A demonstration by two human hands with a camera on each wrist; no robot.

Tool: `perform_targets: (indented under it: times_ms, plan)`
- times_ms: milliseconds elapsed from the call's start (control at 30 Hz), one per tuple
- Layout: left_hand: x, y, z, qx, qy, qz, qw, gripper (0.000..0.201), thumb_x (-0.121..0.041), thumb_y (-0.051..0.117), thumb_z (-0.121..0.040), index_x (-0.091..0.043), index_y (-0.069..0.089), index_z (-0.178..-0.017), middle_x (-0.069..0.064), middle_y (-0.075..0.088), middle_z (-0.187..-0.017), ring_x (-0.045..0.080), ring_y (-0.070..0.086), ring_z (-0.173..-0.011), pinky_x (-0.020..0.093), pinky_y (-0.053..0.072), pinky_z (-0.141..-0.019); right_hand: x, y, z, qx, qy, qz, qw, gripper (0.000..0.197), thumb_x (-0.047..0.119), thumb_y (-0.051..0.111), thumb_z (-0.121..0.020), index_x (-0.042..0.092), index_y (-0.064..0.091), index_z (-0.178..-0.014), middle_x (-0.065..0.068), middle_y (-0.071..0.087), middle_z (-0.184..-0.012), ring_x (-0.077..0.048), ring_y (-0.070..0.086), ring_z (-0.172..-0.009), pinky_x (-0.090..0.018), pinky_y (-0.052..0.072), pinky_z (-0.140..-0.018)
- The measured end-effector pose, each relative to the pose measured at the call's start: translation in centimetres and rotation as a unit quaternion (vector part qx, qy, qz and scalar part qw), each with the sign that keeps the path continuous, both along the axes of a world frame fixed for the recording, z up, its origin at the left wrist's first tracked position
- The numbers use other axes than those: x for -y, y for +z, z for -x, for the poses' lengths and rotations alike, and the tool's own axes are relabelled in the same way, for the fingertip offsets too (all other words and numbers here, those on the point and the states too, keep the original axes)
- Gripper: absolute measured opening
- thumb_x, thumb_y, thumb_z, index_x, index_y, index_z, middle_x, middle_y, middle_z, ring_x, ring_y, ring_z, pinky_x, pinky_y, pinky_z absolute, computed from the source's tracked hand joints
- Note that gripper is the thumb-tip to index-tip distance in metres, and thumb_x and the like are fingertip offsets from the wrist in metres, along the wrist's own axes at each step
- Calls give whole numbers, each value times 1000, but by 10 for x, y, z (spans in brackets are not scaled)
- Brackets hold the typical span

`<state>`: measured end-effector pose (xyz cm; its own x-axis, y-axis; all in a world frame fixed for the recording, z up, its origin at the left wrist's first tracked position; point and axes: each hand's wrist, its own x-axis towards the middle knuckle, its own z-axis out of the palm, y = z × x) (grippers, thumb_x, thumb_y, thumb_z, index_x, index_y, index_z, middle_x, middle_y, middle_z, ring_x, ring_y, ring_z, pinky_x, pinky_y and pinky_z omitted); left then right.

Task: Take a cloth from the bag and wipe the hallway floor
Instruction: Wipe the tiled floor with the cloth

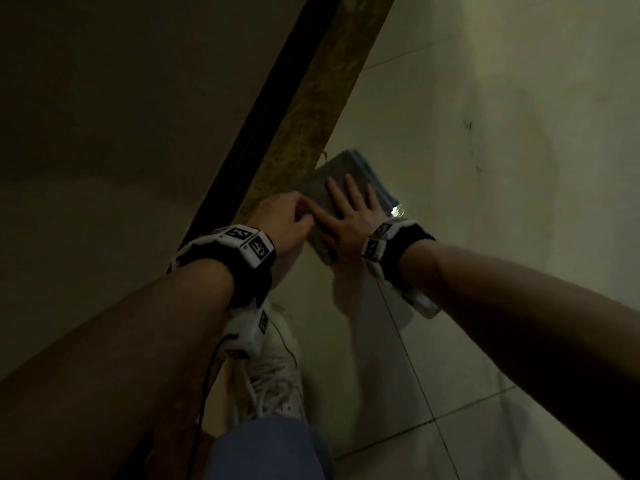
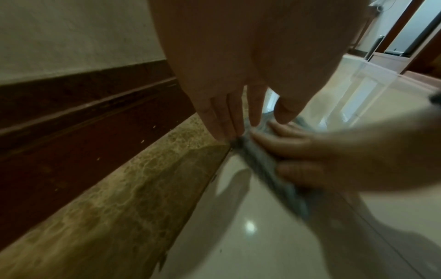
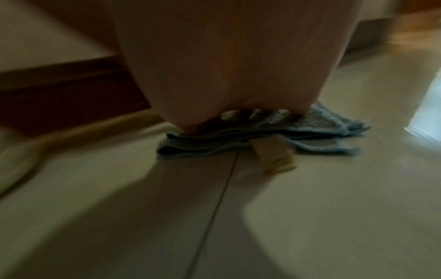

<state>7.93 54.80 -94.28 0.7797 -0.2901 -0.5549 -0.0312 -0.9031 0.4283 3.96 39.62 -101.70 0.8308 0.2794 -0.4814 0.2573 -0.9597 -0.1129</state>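
folded grey-blue cloth (image 1: 341, 199) flat on the pale tiled floor (image 1: 485, 306), one edge right against the speckled stone border strip (image 1: 311, 109) along the dark skirting board (image 2: 78, 120). pinned under the right hand (image 1: 349, 216), fingers (image 1: 334, 192) straight and spread, palm pressing down. touched at the corner nearest the strip by the left hand (image 1: 285, 216), fingertips (image 2: 229, 130) extended downward onto the fabric, not curled round it. blurred right wrist view: layered cloth edges under the palm. nearby, a white laced shoe (image 1: 273, 368) and blue trouser leg (image 1: 266, 448).
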Motion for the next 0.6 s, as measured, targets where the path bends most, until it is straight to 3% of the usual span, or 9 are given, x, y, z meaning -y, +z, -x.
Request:
perform_targets:
  times_ms: [100,167,233,300,400,500,600]
  plan:
    - [2,2,-3,-9,7,-8,1000,43,-31,53,-96,-16,52,-136,6,59,-133,25,56,-120,38,47,-98,2,0,14,-5,124,24,992,66,62,25,-98,45,-6,-153,-6,-24,-161,-35,-20,-148,-60,-3,-117]
    - [3,1,-3,-8,3,-13,1000,43,-33,53,-96,-17,53,-136,6,59,-133,26,56,-120,39,47,-98,12,-2,10,-12,155,36,987,65,63,22,-98,46,-10,-152,-2,-25,-161,-31,-20,-148,-57,-3,-118]
    - [5,1,0,-4,-3,-10,1000,41,-32,54,-95,-16,55,-133,7,61,-129,27,57,-118,38,47,-97,23,-4,-2,-7,103,27,994,66,65,22,-97,47,-11,-152,0,-21,-162,-29,-17,-149,-55,-1,-119]
    - [6,1,4,0,-5,-6,1000,39,-31,54,-95,-15,56,-131,7,61,-129,26,57,-119,35,46,-97,34,-5,-14,5,-6,9,1000,65,66,20,-97,48,-10,-152,-1,-17,-163,-30,-14,-150,-56,-2,-119]
    - [3,2,6,-8,2,-7,1000,45,-31,53,-96,-15,51,-138,7,56,-137,23,53,-125,34,42,-103,41,-6,-25,-25,-131,-13,991,66,65,20,-97,47,-13,-151,-2,-22,-162,-32,-20,-148,-57,-8,-117]
    - [-2,1,5,-10,6,-8,1000,47,-31,53,-96,-15,49,-140,8,56,-137,24,52,-125,35,42,-104,36,-5,-25,-35,-144,-2,989,68,63,22,-98,44,-16,-151,-5,-24,-161,-36,-22,-146,-60,-11,-114]
    - [-2,3,3,-2,1,-13,1000,46,-31,53,-96,-14,50,-139,8,57,-136,26,53,-124,36,43,-102,31,-3,-9,-16,-87,17,996,69,64,23,-97,45,-15,-151,-7,-21,-162,-37,-19,-147,-61,-6,-116]
